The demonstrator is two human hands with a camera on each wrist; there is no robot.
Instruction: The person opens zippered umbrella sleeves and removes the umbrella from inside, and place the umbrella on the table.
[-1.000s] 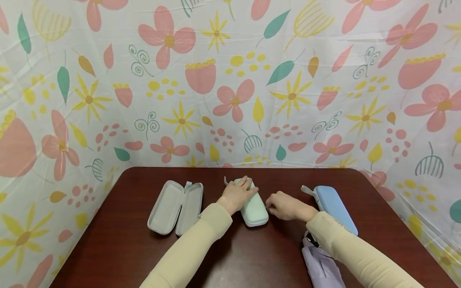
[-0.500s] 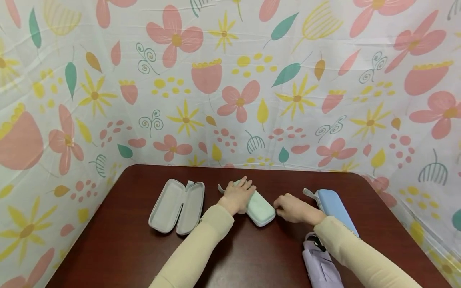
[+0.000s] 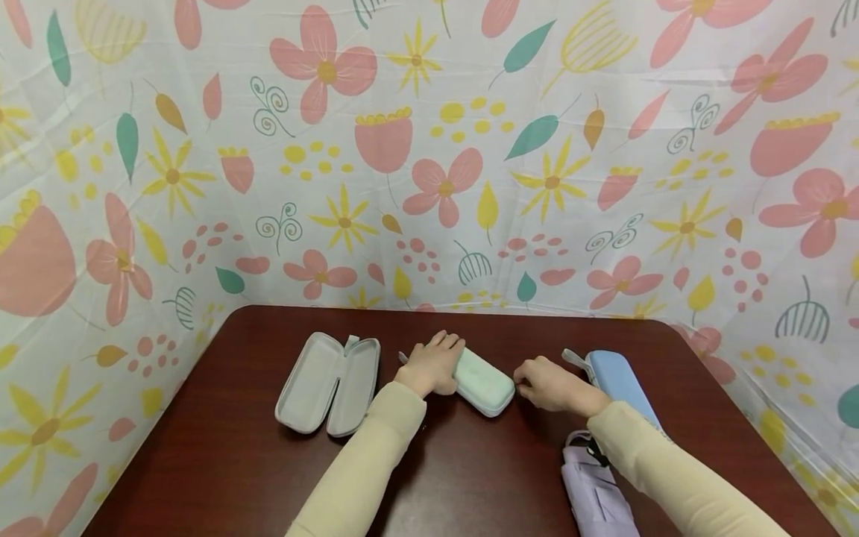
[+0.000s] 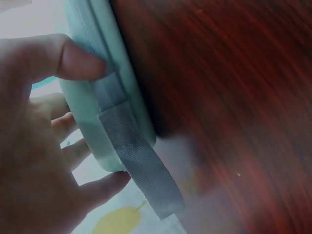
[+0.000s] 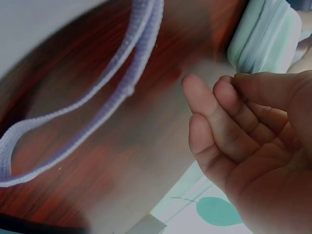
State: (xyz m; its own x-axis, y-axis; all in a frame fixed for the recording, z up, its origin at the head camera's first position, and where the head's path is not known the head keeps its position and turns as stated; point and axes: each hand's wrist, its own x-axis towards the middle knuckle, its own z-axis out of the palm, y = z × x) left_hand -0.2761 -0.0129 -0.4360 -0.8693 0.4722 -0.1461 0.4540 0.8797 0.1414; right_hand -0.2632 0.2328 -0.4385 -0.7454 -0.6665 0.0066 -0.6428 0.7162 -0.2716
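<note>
A closed mint-green zip case lies slantwise on the table, under and in the grip of my left hand. In the left wrist view, that thumb presses the zipped side close to a grey strap, while the fingers wrap over the far side. My right hand is right at the case's near right corner. Its fingers are curled, with the thumb tip against the index finger. I cannot tell whether a zipper pull is between them.
An opened grey case lies at left on the dark table. Behind the right forearm rests a closed blue case. A folded lavender umbrella lies at front right, its strap loop crossing the right wrist view. Flowered cloth stands behind.
The mint-green case has turned, its near end swinging right. My left hand has slid slightly left with it, and my right hand has moved slightly right along with the case's corner.
</note>
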